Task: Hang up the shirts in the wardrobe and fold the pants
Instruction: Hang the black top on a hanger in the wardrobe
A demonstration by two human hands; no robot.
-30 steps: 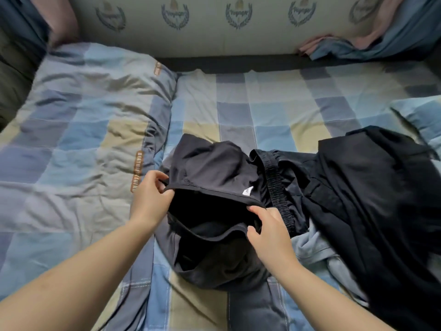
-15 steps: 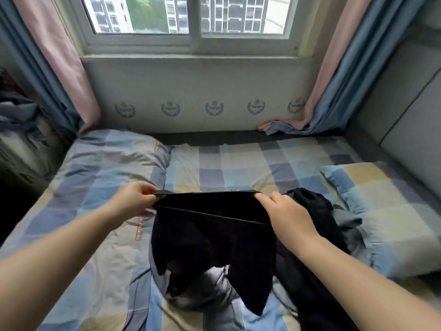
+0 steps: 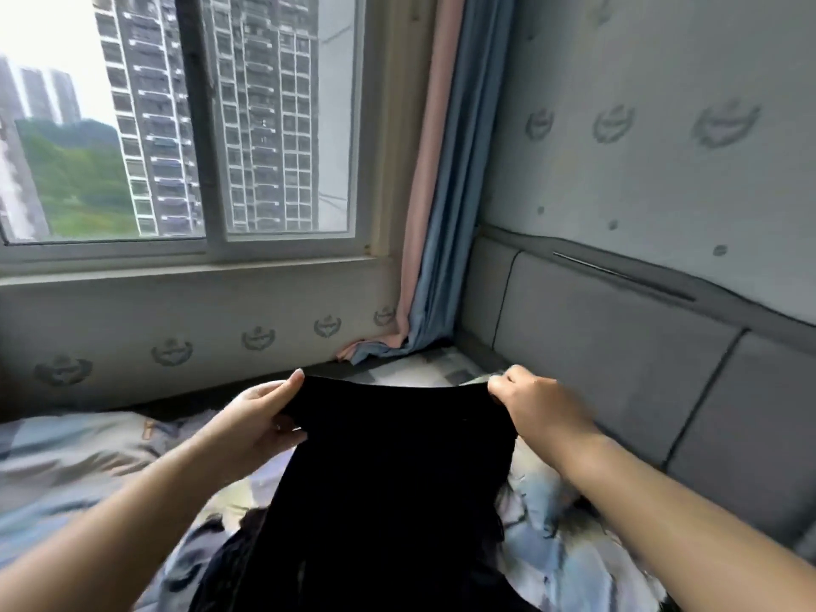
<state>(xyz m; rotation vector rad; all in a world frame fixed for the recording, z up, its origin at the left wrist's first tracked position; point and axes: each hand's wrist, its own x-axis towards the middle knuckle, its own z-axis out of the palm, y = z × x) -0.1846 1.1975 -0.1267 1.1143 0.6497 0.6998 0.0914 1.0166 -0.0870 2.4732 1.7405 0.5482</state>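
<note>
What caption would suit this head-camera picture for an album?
Both hands, left hand and right hand, hold a black garment up by its top edge above the checked bed.

Head-worn view, forward over bed [image 3: 88, 457], toward window [image 3: 176, 125].

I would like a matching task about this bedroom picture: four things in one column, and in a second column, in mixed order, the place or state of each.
Things:
1. black garment
2. left hand
3. curtain
4. headboard

Places or states:
A. hangs beside the window, its lower end lying on the bed
B. grey padded panels on the right side
C. held up by its top edge over the bed
D. grips the garment's left corner

Pairs: 1-C, 2-D, 3-A, 4-B
</note>
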